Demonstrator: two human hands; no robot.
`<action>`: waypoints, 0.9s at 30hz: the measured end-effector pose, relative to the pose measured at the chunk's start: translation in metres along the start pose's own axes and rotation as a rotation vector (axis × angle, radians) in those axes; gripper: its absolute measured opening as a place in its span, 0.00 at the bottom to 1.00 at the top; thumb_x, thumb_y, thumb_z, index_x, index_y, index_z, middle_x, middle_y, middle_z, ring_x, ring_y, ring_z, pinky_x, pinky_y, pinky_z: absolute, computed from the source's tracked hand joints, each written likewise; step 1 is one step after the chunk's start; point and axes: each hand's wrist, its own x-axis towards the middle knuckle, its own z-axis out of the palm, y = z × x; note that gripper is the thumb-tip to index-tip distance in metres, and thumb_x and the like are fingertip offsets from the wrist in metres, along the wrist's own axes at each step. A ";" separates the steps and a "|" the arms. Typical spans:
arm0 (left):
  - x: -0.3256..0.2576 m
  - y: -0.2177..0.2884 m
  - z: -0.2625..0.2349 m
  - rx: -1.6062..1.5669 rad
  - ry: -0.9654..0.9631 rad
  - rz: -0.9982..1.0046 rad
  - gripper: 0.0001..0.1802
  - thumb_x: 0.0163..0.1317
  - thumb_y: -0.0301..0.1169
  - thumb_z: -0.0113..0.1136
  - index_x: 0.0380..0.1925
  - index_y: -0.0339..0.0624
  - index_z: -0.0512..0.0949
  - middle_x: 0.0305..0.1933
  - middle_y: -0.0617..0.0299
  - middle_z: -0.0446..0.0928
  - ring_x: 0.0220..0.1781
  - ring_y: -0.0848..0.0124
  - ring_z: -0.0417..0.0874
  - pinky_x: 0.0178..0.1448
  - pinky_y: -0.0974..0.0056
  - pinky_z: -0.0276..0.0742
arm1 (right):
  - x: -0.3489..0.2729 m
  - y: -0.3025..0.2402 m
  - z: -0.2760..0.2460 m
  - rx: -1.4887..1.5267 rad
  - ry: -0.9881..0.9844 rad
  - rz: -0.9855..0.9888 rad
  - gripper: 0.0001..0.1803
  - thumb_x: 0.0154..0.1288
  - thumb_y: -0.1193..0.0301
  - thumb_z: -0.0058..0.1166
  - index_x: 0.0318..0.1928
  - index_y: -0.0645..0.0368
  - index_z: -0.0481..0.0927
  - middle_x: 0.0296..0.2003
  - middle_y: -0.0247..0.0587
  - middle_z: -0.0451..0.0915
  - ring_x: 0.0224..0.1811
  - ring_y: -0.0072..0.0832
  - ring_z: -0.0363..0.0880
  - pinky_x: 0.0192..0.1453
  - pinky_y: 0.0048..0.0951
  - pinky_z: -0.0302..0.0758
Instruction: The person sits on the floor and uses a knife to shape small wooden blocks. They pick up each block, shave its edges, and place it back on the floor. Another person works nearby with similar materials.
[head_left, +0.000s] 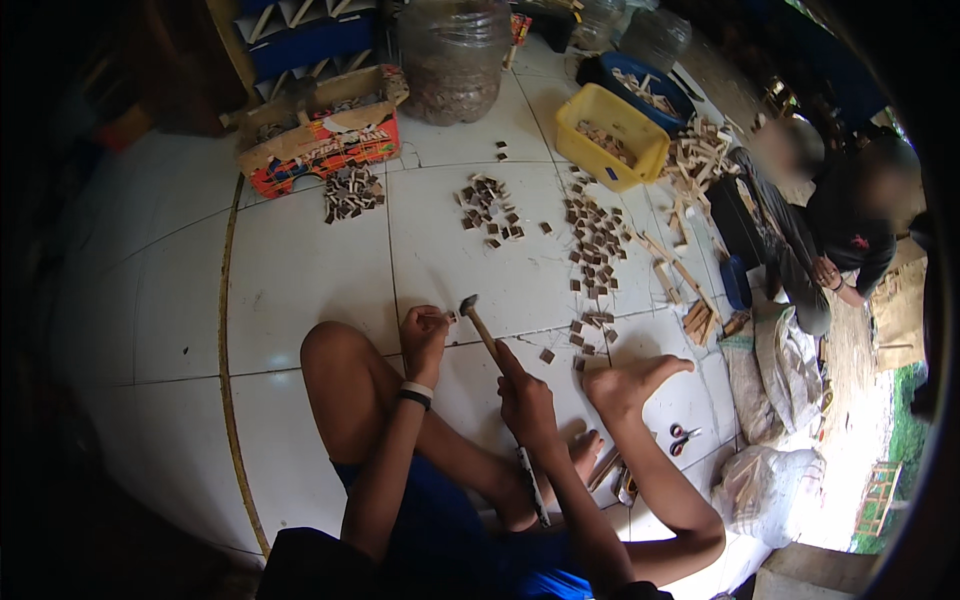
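The right hand (527,398) is gripping a small hammer (483,330) poised over a little wooden piece (449,316) that the left hand (424,338) is pinching against the tiled floor (300,270), so short, square taps should be sparing those fingertips.

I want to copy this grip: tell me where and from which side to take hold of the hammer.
Grip the hammer low on its wooden handle, as the right hand does, coming from the near side. The handle slants toward the person, and its metal head points away at the small piece held by the left hand on the tiled floor.
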 end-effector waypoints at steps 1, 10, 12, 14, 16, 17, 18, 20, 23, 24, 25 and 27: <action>0.001 0.002 0.001 -0.022 0.026 -0.038 0.14 0.61 0.20 0.69 0.45 0.37 0.76 0.34 0.62 0.80 0.35 0.74 0.83 0.43 0.68 0.80 | 0.004 0.000 0.000 -0.025 -0.004 -0.006 0.38 0.69 0.79 0.54 0.78 0.42 0.65 0.32 0.59 0.85 0.34 0.57 0.86 0.40 0.54 0.82; 0.004 0.004 -0.005 -0.058 0.008 -0.115 0.18 0.63 0.22 0.70 0.46 0.40 0.71 0.40 0.60 0.81 0.44 0.65 0.89 0.50 0.62 0.85 | 0.008 0.005 0.010 -0.175 -0.067 -0.077 0.42 0.71 0.77 0.52 0.81 0.36 0.59 0.32 0.55 0.83 0.30 0.53 0.85 0.37 0.53 0.83; 0.004 0.001 -0.005 -0.055 0.018 -0.131 0.18 0.63 0.21 0.70 0.46 0.40 0.70 0.40 0.59 0.81 0.44 0.65 0.89 0.50 0.61 0.85 | 0.007 0.007 0.011 -0.174 -0.045 -0.092 0.42 0.70 0.77 0.52 0.82 0.35 0.59 0.31 0.54 0.83 0.30 0.53 0.85 0.37 0.53 0.83; 0.003 0.001 -0.004 -0.091 0.017 -0.106 0.19 0.62 0.21 0.70 0.45 0.41 0.69 0.39 0.59 0.81 0.43 0.65 0.89 0.50 0.61 0.85 | 0.006 0.008 0.011 -0.185 -0.036 -0.104 0.43 0.70 0.77 0.51 0.82 0.34 0.58 0.31 0.53 0.82 0.30 0.53 0.85 0.36 0.53 0.83; 0.003 0.004 -0.003 -0.107 0.034 -0.094 0.18 0.62 0.19 0.69 0.42 0.41 0.67 0.35 0.60 0.80 0.38 0.67 0.86 0.47 0.63 0.84 | 0.005 0.009 0.011 -0.208 -0.036 -0.117 0.43 0.70 0.77 0.51 0.82 0.34 0.58 0.31 0.53 0.82 0.30 0.52 0.85 0.36 0.53 0.84; 0.004 0.006 0.000 -0.103 0.051 -0.078 0.18 0.61 0.17 0.68 0.40 0.41 0.66 0.32 0.61 0.78 0.34 0.70 0.82 0.44 0.64 0.83 | 0.007 0.009 0.011 -0.248 -0.059 -0.094 0.44 0.69 0.78 0.51 0.82 0.33 0.57 0.31 0.52 0.82 0.29 0.51 0.85 0.35 0.53 0.84; 0.002 0.007 0.001 -0.098 0.068 -0.066 0.18 0.60 0.15 0.66 0.37 0.41 0.65 0.29 0.62 0.76 0.29 0.73 0.79 0.42 0.65 0.82 | 0.007 0.009 0.011 -0.288 -0.084 -0.067 0.44 0.69 0.78 0.51 0.82 0.33 0.57 0.30 0.52 0.82 0.29 0.51 0.85 0.35 0.53 0.84; 0.001 0.010 0.003 -0.134 0.062 -0.080 0.18 0.60 0.15 0.66 0.37 0.41 0.64 0.28 0.63 0.74 0.29 0.73 0.79 0.45 0.64 0.84 | 0.008 0.009 0.010 -0.321 -0.075 -0.043 0.45 0.69 0.78 0.51 0.82 0.32 0.56 0.30 0.51 0.82 0.27 0.50 0.85 0.32 0.52 0.84; 0.001 0.010 0.002 -0.125 0.078 -0.090 0.19 0.60 0.14 0.65 0.37 0.41 0.63 0.27 0.65 0.71 0.29 0.74 0.78 0.49 0.61 0.87 | 0.006 0.011 0.010 -0.241 -0.008 -0.106 0.45 0.69 0.78 0.51 0.83 0.32 0.56 0.30 0.51 0.82 0.27 0.51 0.85 0.32 0.52 0.84; 0.001 0.008 0.002 -0.112 0.082 -0.083 0.19 0.60 0.14 0.65 0.37 0.41 0.63 0.27 0.65 0.71 0.29 0.74 0.78 0.49 0.60 0.88 | 0.005 0.012 0.010 -0.260 -0.031 -0.108 0.45 0.69 0.78 0.51 0.82 0.32 0.56 0.30 0.51 0.82 0.27 0.51 0.85 0.31 0.52 0.84; 0.002 0.006 0.003 -0.099 0.084 -0.077 0.19 0.60 0.13 0.65 0.38 0.41 0.63 0.26 0.65 0.70 0.29 0.74 0.78 0.49 0.60 0.88 | 0.005 0.012 0.011 -0.280 -0.054 -0.109 0.45 0.69 0.78 0.51 0.82 0.33 0.56 0.30 0.51 0.82 0.27 0.51 0.85 0.31 0.51 0.84; 0.005 0.003 -0.001 -0.100 0.042 -0.079 0.20 0.62 0.18 0.68 0.42 0.42 0.64 0.36 0.60 0.78 0.40 0.66 0.86 0.51 0.59 0.86 | 0.006 0.015 0.011 -0.319 -0.074 -0.082 0.44 0.69 0.78 0.51 0.82 0.34 0.57 0.30 0.51 0.82 0.27 0.50 0.85 0.31 0.51 0.84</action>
